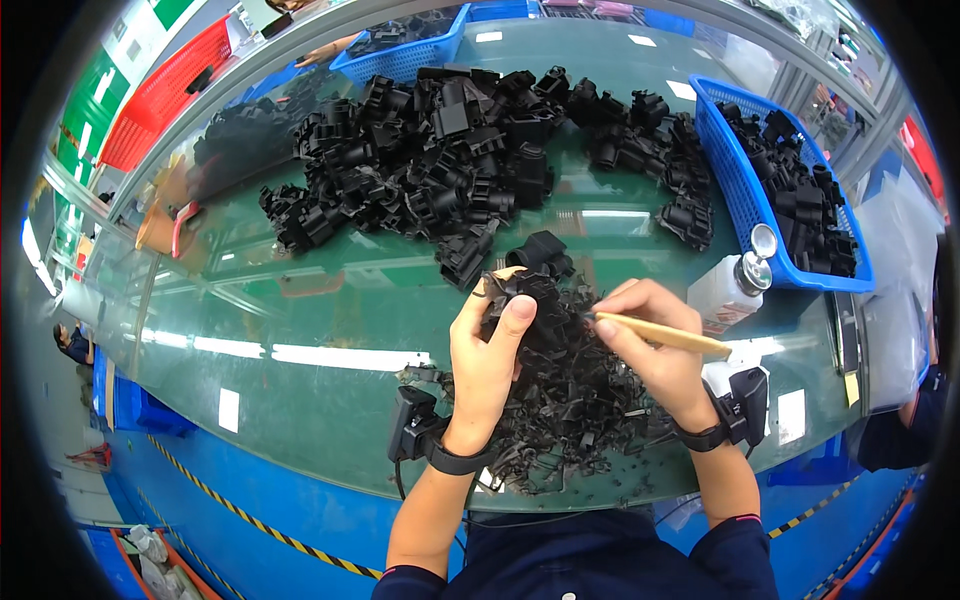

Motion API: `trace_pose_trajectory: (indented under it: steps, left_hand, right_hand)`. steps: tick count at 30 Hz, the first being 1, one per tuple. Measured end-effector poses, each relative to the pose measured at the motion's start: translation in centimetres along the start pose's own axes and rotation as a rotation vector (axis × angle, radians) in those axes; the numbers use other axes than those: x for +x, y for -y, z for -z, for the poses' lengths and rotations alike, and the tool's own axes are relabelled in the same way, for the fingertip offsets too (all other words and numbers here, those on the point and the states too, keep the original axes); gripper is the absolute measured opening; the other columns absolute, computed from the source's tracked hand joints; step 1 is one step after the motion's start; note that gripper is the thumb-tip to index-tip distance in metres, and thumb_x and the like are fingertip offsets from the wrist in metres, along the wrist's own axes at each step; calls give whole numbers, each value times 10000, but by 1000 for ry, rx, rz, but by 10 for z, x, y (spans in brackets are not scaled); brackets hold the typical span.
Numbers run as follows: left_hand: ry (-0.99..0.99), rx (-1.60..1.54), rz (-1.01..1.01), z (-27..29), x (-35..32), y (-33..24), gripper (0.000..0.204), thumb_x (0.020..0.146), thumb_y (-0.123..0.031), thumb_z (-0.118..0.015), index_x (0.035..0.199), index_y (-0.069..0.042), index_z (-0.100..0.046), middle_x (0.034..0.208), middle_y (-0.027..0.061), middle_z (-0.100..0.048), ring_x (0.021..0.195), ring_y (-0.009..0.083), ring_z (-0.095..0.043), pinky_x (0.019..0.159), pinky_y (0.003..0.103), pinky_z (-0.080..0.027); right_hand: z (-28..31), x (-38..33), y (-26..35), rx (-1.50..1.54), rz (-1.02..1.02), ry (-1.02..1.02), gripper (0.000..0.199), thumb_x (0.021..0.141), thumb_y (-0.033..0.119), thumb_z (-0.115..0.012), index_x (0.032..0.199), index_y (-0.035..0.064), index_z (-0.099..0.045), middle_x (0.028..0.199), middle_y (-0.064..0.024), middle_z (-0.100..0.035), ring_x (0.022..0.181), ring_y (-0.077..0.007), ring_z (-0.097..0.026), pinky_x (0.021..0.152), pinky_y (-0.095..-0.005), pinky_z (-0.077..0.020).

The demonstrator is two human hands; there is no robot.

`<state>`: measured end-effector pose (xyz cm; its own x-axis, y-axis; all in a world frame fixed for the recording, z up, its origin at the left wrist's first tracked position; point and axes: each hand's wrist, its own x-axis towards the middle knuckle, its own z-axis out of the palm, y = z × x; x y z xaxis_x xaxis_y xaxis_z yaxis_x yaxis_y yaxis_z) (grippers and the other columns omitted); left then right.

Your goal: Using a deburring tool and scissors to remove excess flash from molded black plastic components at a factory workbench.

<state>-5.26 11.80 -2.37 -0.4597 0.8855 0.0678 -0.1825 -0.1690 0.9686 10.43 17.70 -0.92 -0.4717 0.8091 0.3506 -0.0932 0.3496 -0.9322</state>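
Shirt [570,560] of dark navy cloth shows at the near edge, its short sleeves leaving both forearms bare. Each wrist wears a black strap, the left strap [460,460] and the right strap [705,437], with a boxy black device on its outer side. Between the forearms, a loose pile of thin black scraps [570,425] spreads over the green tabletop [320,320]. Above the far part of this pile, the left hand [485,350] grips a black plastic part [545,305], thumb on the near side. The right hand [655,340] pinches a wooden-handled tool [668,334], its handle slanting back to the right; its tip points at the part, but whether they touch I cannot tell. Farther right stands a white bottle [718,295] with a metal top, near a blue basket [738,190] holding more black parts. Beyond the hands sprawls a large heap of similar parts [430,160]. Behind it sits another blue basket [405,62], with another person's hand [328,50] near it, and to the far left a red crate [165,100].
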Motion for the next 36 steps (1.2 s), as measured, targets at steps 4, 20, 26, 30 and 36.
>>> trace_pose_trajectory:
  steps: [4,20,26,30,36]
  left_hand:
    - [35,11,35,-1,-2,-6,355,824,-291,-637,1049,-27,-565,754,-50,-523,551,-2,-415,458,143,-323]
    - [59,36,-10,-4,-4,-6,295,825,-225,-644,989,10,-571,849,-17,-548,761,50,-466,688,173,-388]
    - [47,61,1,-4,-3,-5,280,823,-226,-649,957,8,-577,804,-33,-527,723,39,-434,651,170,-372]
    - [43,136,22,-3,-1,-4,267,823,-245,-646,911,1,-591,731,-54,-510,648,16,-401,573,161,-345]
    - [23,210,210,1,3,-4,336,819,-355,-628,850,-21,-605,585,-58,-474,448,5,-380,385,176,-286]
  right_hand:
    - [-7,0,-7,66,131,20,98,740,6,-634,817,-11,-576,936,-132,-612,851,-200,-589,750,-291,-460]
    - [-6,0,-3,-296,348,89,171,673,-11,-671,821,9,-588,948,-120,-593,830,-243,-598,726,-310,-470]
    - [-2,4,-3,-559,579,157,240,622,21,-691,844,22,-598,933,-116,-582,831,-271,-581,728,-345,-467]
    - [0,6,-5,-722,680,210,214,654,51,-653,859,22,-601,943,-116,-579,855,-275,-575,736,-361,-473]
    - [1,7,-16,-874,847,234,197,675,71,-615,867,28,-607,996,-113,-584,900,-252,-579,790,-362,-481]
